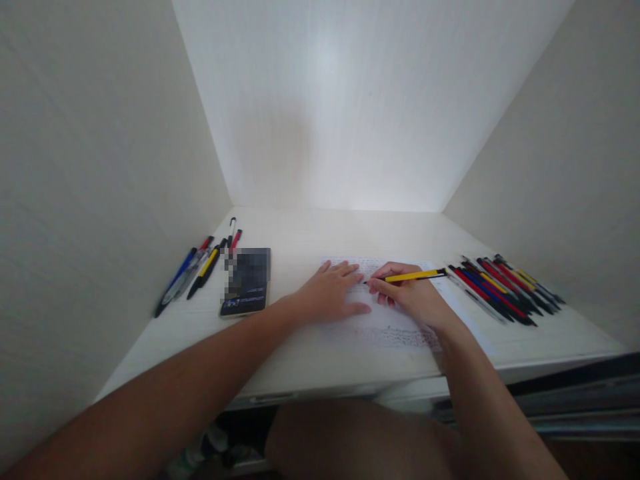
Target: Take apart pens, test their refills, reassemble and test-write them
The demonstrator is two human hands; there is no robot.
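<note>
A sheet of paper [370,333] with rows of dark handwriting lies on the white desk. My left hand [333,291] rests flat on its left part, fingers spread. In my right hand [403,290] a yellow pen [415,275] with black ends is pinched between thumb and fingers. The pen's tip points left, at or just over the paper close to my left fingertips; I cannot tell whether it touches. My right palm and wrist cover part of the sheet's right side.
Many pens [500,287] in several colours lie side by side right of the paper. Left, a dark phone [247,280] lies flat, partly blurred out, beside more pens [193,270]. Walls [325,133] enclose the desk [295,230] on three sides.
</note>
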